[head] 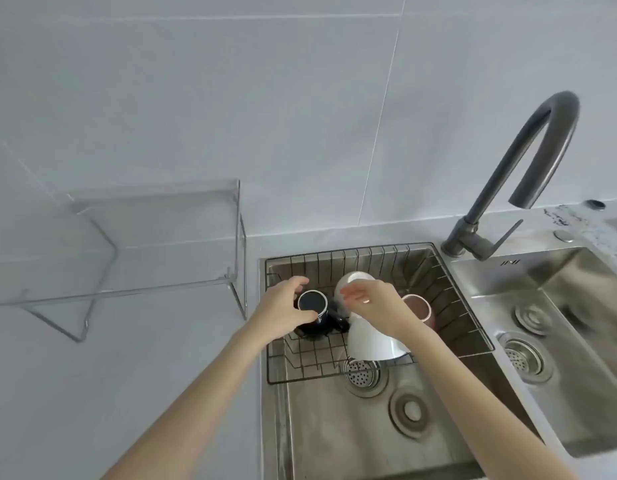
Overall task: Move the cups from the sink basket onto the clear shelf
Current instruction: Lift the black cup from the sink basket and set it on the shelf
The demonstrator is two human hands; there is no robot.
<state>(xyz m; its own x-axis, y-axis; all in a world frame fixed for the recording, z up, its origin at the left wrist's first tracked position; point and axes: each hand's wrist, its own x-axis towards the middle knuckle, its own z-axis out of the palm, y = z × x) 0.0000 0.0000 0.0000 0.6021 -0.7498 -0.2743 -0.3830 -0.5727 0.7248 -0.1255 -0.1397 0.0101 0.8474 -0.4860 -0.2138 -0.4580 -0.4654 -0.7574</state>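
A black wire basket (452, 296) hangs across the far part of the left sink. Inside stand a dark cup (312, 303) upside down, a white cup (348, 284) behind it, a large white cup (372, 341) upside down and a pink cup (419, 306) on the right. My left hand (282, 306) curls around the dark cup, thumb and fingers on its sides. Over the white cups my right hand (372, 303) hovers with fingers spread, touching the smaller one's rim as far as I can tell. The clear shelf (154, 244) stands on the counter to the left, with nothing on it.
A grey gooseneck tap (528, 161) rises behind the sinks at the right. The left sink (334, 438) shows its drain strainer under the basket, and a second sink (577, 341) lies to the right. White tiled wall runs behind everything.
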